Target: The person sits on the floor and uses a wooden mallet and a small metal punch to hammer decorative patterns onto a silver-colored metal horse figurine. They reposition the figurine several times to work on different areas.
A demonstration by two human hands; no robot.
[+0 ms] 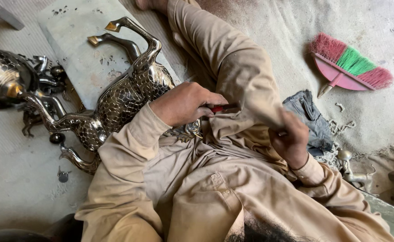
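brass bird figure under left hand, fingers closed around red-handled tool

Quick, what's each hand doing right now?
Left hand: closed on a red-handled tool, beside the scaled metal animal figure.
Right hand: blurred, grip cannot be told.

Left side blocked by metal horse figure, stone slab, round metal piece; right: broom and folded cloth (floor between them open).
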